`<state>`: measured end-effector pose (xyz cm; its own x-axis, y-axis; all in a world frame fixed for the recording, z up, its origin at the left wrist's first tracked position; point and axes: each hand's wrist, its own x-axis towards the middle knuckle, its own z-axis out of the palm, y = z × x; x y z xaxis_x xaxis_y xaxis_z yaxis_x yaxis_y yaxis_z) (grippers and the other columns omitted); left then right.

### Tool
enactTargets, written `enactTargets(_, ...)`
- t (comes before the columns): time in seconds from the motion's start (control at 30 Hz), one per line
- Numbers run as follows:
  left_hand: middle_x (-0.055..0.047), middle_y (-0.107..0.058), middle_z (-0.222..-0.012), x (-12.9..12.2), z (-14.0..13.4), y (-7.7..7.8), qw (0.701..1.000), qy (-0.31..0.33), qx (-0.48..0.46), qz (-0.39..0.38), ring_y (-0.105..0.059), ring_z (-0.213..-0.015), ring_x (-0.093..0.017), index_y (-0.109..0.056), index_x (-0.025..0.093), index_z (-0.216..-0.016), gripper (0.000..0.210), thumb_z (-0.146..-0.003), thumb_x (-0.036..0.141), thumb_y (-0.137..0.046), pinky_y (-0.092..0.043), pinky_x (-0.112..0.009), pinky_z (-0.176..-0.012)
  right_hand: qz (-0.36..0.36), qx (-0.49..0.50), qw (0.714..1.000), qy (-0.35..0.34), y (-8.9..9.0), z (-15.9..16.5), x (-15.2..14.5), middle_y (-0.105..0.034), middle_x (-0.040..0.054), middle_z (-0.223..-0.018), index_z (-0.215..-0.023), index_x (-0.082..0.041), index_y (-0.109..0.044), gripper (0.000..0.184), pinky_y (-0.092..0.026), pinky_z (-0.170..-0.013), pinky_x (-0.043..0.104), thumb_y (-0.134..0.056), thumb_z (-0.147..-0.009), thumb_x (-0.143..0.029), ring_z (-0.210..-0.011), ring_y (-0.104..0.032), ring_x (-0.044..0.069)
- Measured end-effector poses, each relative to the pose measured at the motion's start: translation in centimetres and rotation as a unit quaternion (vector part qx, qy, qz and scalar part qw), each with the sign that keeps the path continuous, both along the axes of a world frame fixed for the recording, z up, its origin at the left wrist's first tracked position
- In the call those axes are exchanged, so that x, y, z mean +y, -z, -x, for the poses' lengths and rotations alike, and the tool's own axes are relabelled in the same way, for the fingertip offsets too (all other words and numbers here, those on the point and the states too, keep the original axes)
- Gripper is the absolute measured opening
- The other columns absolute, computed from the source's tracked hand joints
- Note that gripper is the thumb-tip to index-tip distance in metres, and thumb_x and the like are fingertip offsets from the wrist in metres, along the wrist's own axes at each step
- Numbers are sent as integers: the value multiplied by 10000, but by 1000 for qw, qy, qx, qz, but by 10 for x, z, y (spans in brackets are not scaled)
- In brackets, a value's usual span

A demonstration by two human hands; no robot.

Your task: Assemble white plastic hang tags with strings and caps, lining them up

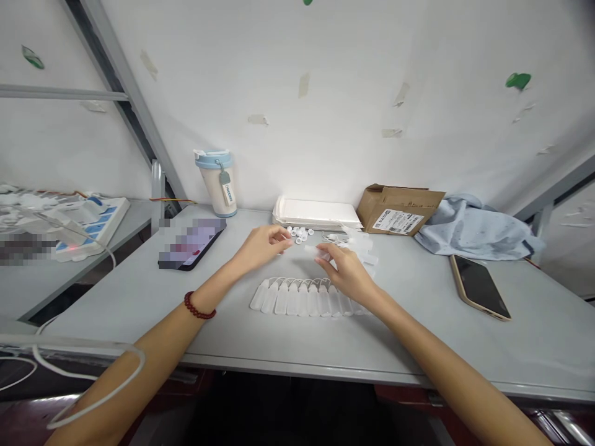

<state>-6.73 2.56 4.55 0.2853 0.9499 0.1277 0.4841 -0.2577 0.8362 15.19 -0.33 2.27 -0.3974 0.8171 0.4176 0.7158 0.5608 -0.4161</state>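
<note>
My right hand [344, 270] pinches a small translucent white plastic tube [312, 249] between thumb and fingers, held out to the left over the table. My left hand [266, 243] is curled with thumb and fingertips close together, beside a cluster of small white round caps [301, 234]. Whether anything sits in its fingertips is too small to tell. Below both hands lies a neat row of several translucent plastic sleeves [302, 301] with thin white loops at their upper ends. Behind my right hand more loose translucent pieces [369, 259] lie, partly hidden by it.
A stack of white sheets [320, 212] and a cardboard box [400, 207] stand against the wall. To their right is a blue cloth [478, 229] and a phone [481, 287]. On the left are a lidded cup [219, 186] and another phone [193, 244]. A white cable [93, 375] hangs at lower left.
</note>
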Motion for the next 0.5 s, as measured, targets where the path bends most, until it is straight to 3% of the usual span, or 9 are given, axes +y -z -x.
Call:
enactTargets(0.07,-43,-676,-817,5,11,1,986,-45,140,-73,-617,-745,-197,-659,184,-953,262,-739,318,-588,-467,-306,-711,4,10,1000,21,-1,-3,2,-683,87,-846,-1037,-163,-558,184,-466,-680,327,-497,-874,-226,-744,-626,211)
enactTargets(0.13,-38,-675,-787,9,18,5,972,-24,222,-72,-612,-736,-207,-671,198,-989,294,-740,308,-558,-447,-296,-696,10,23,999,33,-2,-5,3,-680,85,-857,-1029,-164,-555,181,-465,-676,316,-504,-869,-230,-751,-622,207)
enactTargets(0.23,-54,-676,-739,11,20,12,961,28,268,-55,-619,-716,-222,-700,183,-864,241,-746,267,-508,-437,-298,-667,18,34,998,41,-3,-6,3,-678,83,-884,-1024,-166,-553,176,-460,-676,309,-506,-867,-230,-756,-619,202)
enactTargets(0.3,-68,-676,-709,11,18,14,960,30,274,-56,-621,-710,-230,-691,172,-741,198,-727,226,-501,-440,-302,-657,21,39,998,36,-2,-6,3,-677,84,-902,-1018,-167,-553,170,-460,-685,308,-504,-869,-232,-772,-618,202)
enactTargets(0.4,-65,-676,-694,9,12,9,977,-7,208,-41,-626,-700,-218,-658,160,-682,131,-704,213,-540,-462,-308,-672,27,47,998,21,-2,-4,2,-675,85,-903,-1020,-162,-552,171,-466,-705,316,-495,-874,-230,-785,-619,201)
enactTargets(0.5,-46,-677,-722,5,7,0,999,-13,-5,36,-640,-681,-189,-637,137,-785,152,-708,268,-625,-502,-320,-696,31,62,998,7,-3,-3,1,-675,84,-900,-1002,-162,-558,160,-475,-723,326,-504,-868,-231,-803,-625,201)
